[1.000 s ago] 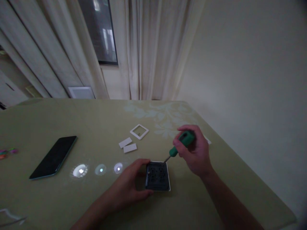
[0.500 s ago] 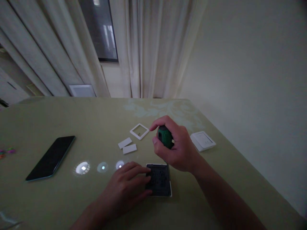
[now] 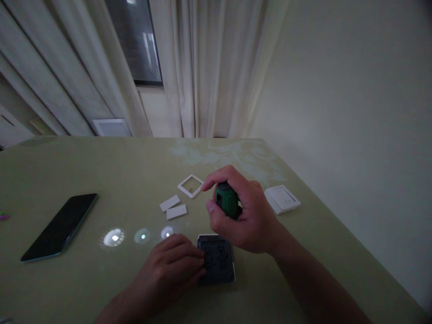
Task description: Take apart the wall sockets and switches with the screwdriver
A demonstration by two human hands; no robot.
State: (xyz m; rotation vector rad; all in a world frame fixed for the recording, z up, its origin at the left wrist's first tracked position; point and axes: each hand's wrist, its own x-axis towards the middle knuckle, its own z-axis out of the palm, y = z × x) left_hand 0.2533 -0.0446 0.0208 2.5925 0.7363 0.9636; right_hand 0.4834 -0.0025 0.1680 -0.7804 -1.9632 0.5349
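Note:
My right hand [image 3: 241,209] is wrapped round a green-and-black screwdriver [image 3: 227,200], its rounded handle end facing me and its lower part hidden by the hand. Below it on the table lies a square wall switch [image 3: 218,261], with a dark inner face and a thin white edge. My left hand [image 3: 175,265] grips the switch's left edge, its fingers close together. Beyond the hands lie a white square frame [image 3: 181,191] and two small white rectangular plates, one [image 3: 176,212] partly beside the other [image 3: 169,203].
To the right, by the wall, sits a white socket plate [image 3: 283,199]. A dark phone [image 3: 60,227] lies on the left of the pale green table [image 3: 111,175]. Small coloured bits [image 3: 4,216] show at the far left edge. Curtains [image 3: 216,67] hang behind the table.
The view has shifted slightly, so the things on the table appear further left. My left fingers have drawn closer together at the switch's edge. My right hand still holds the screwdriver, a little lower.

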